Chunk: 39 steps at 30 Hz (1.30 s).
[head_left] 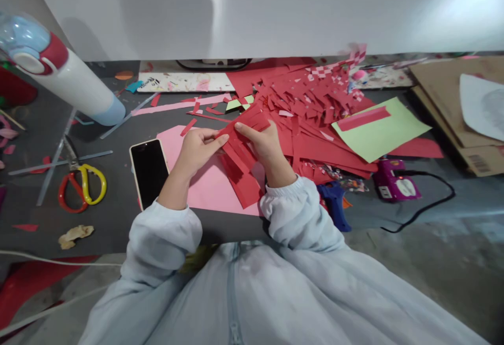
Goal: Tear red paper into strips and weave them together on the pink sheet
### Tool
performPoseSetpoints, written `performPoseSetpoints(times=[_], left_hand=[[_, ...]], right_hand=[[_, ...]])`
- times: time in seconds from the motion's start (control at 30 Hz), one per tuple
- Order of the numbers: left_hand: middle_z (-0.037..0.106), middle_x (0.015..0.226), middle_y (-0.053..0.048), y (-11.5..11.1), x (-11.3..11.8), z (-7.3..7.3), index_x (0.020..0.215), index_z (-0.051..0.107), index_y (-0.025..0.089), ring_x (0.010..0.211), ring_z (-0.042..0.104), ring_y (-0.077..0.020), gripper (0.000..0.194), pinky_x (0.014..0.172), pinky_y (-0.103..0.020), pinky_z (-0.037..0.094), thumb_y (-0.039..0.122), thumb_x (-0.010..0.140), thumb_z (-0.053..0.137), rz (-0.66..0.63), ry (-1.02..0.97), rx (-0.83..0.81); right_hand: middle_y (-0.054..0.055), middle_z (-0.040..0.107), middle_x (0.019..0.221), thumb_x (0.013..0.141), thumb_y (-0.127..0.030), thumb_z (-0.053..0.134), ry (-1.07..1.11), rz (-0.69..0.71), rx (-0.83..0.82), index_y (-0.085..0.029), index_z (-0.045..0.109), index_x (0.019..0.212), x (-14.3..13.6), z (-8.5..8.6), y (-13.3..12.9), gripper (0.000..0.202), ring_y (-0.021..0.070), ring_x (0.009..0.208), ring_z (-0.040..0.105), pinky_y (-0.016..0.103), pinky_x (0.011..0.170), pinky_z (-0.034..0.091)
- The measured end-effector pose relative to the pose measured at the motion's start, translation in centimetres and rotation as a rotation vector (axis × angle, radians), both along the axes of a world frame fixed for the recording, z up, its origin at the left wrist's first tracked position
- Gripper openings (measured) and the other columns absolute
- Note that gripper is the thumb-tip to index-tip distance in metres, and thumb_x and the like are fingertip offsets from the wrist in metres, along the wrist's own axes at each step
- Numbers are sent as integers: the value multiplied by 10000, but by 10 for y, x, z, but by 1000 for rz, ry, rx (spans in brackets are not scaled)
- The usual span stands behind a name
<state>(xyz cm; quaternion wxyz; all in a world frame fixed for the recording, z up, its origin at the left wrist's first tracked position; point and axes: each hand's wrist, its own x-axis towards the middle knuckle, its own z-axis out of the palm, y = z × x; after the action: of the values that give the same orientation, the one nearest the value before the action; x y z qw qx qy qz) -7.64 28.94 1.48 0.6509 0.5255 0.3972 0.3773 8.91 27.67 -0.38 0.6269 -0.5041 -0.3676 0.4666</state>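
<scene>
Between my two hands is a piece of red paper (241,157) cut into strips, held over a pink sheet (208,190). My left hand (199,150) pinches its left edge between thumb and fingers. On the other side, my right hand (263,145) grips the upper right part with the thumb on top; its fingertips are partly hidden behind the paper. Loose ends of the strips hang down toward me. A phone (151,171) with a dark screen lies beside my left forearm. Just beyond my hands spreads a pile of cut red paper (303,103).
Scissors (79,177) with red and yellow handles, clear glue sticks (59,164) and a white bottle (79,77) are at left. To the right are a green sheet (381,137), a blue glue gun (334,206), a purple corded box (396,181) and cardboard (452,108).
</scene>
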Motion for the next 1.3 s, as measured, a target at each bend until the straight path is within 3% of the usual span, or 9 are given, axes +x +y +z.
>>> performPoseSetpoints(times=[0.13, 0.23, 0.4, 0.57, 0.77, 1.07, 1.2, 1.3], left_hand=[[769, 830, -49, 1, 5, -10, 884, 748, 142, 751, 722, -186, 404, 736, -310, 592, 461, 660, 852, 43, -40, 30], [748, 752, -41, 3, 9, -20, 784, 730, 148, 718, 713, -191, 334, 706, -318, 586, 460, 701, 815, 52, 0, 65], [743, 747, -46, 10, 11, -35, 759, 711, 157, 699, 710, -196, 217, 675, -324, 570, 370, 802, 717, 72, 9, 122], [773, 798, -52, 17, 9, -35, 795, 738, 162, 762, 718, -184, 163, 682, -275, 521, 324, 799, 721, 188, 128, 246], [764, 777, -58, 16, 10, -34, 768, 734, 163, 756, 710, -186, 111, 682, -280, 503, 253, 819, 693, 182, 137, 313], [748, 774, -37, 13, 13, -35, 795, 675, 172, 739, 699, -171, 80, 713, -277, 512, 222, 853, 654, 132, 59, 260], [745, 833, -35, 19, 15, -38, 817, 683, 182, 796, 678, -158, 149, 756, -260, 491, 229, 920, 587, 214, 69, 376], [723, 852, -30, 24, 17, -42, 818, 669, 188, 805, 661, -145, 223, 773, -254, 485, 271, 971, 530, 196, -3, 384]], right_hand=[[-51, 621, 630, 577, -401, 900, -47, -29, 12, -204, 627, 625, 5, -10, 2, 340, 99, 589, 535, 256, 577, 462], [-49, 622, 654, 577, -408, 898, -48, -12, 28, -208, 616, 646, 7, -16, 3, 353, 104, 607, 540, 262, 593, 468], [-41, 616, 663, 571, -446, 885, -71, -21, 32, -219, 581, 660, -2, -13, -1, 389, 119, 632, 560, 282, 630, 506], [-31, 609, 654, 579, -439, 875, -62, 18, 30, -205, 561, 657, -14, -3, -9, 400, 116, 624, 572, 283, 639, 526], [-40, 586, 618, 564, -419, 885, -81, -4, 46, -205, 568, 632, -15, -7, -8, 389, 101, 593, 527, 262, 593, 496], [-24, 612, 692, 585, -400, 873, -49, -31, 63, -201, 620, 700, -12, -14, -4, 342, 108, 634, 543, 265, 610, 468], [-49, 503, 587, 624, -384, 835, -35, 9, 91, -212, 548, 624, -14, -11, -5, 335, 78, 527, 420, 258, 535, 399], [-54, 462, 544, 584, -393, 845, -60, 37, 59, -215, 523, 586, -13, -9, -4, 368, 72, 497, 370, 254, 489, 333]])
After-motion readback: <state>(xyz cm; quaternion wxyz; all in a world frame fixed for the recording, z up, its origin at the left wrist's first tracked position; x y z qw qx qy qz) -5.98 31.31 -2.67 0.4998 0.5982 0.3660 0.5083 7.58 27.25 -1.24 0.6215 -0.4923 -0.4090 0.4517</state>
